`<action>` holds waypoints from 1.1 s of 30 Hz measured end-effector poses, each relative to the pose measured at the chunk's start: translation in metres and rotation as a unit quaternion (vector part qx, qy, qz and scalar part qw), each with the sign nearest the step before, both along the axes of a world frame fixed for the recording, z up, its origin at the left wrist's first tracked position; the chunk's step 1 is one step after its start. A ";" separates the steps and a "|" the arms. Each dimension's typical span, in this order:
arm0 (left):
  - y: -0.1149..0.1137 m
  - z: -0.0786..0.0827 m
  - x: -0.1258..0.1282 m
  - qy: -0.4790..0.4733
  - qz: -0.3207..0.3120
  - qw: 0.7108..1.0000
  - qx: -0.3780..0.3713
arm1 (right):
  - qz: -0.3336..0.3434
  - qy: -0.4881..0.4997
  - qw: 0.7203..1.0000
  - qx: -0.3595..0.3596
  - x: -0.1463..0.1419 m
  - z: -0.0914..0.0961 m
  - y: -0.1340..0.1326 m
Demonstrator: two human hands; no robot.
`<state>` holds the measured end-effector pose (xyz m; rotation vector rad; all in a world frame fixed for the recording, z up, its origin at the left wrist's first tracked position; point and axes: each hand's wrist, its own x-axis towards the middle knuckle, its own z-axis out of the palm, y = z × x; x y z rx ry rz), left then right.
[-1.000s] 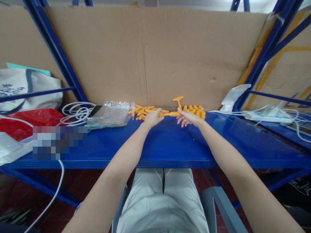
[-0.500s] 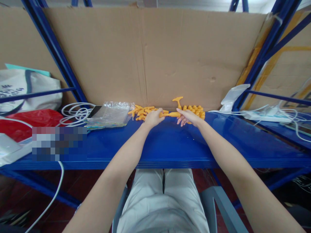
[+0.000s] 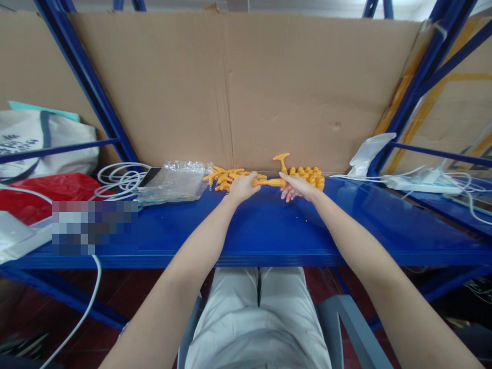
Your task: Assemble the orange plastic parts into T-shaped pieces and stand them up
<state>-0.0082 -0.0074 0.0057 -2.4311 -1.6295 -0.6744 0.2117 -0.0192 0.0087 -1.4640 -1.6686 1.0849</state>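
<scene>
Nearest, the person's pale trousers (image 3: 253, 312) filled the space below the tabletop (image 3: 265, 225), with a grey chair (image 3: 342, 307) showing its armrest on the right. A white cable (image 3: 94, 297) hung past the tabletop's front edge at the far left. On the surface there, a pixelated patch hid whatever lay beneath it, and a crumpled red bag (image 3: 73, 187) sat just behind.

Both bare forearms reached forward across the blue surface. Toward the back, the left hand (image 3: 244, 187) was closed around one end of a slim orange piece (image 3: 274, 182), which lay crosswise between the two hands. The right hand (image 3: 300, 186) gripped the other end with its thumb along it, the remaining fingers loosely curled below. Whether the piece touched the surface could not be told.

Beside and behind the left hand lay a heap of orange parts (image 3: 223, 177), some with short chains. Left of the heap was a clear plastic packet (image 3: 179, 182), and next to that a coiled white cord (image 3: 119, 179). Just behind the right hand were rows of orange cylinders (image 3: 313, 174), and left of these an orange T-shaped part (image 3: 282, 158) stuck up. Farther right rested a white power strip (image 3: 423, 182).

At the back rose a cardboard panel (image 3: 288, 87) between blue metal posts (image 3: 86, 77).
</scene>
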 end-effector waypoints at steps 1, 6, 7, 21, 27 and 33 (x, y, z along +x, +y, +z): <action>0.000 0.000 0.000 -0.001 0.000 1.000 0.000 | -0.001 0.002 1.000 -0.002 -0.001 0.001 -0.001; 0.001 -0.001 0.000 -0.007 -0.002 1.000 0.000 | -0.013 0.007 1.000 -0.011 -0.005 0.002 -0.005; 0.001 -0.001 0.000 -0.009 -0.003 1.000 0.001 | -0.014 0.007 1.000 -0.013 -0.005 0.002 -0.005; 0.001 0.000 0.000 0.026 0.000 1.000 -0.004 | -0.017 -0.133 0.923 0.361 -0.002 -0.011 0.019; -0.001 0.000 0.003 0.038 -0.013 0.999 -0.006 | 0.137 -0.282 0.849 0.425 -0.022 -0.018 0.012; 0.009 -0.009 0.001 0.023 -0.081 0.996 0.013 | 0.114 -0.462 0.807 0.349 -0.034 -0.013 -0.009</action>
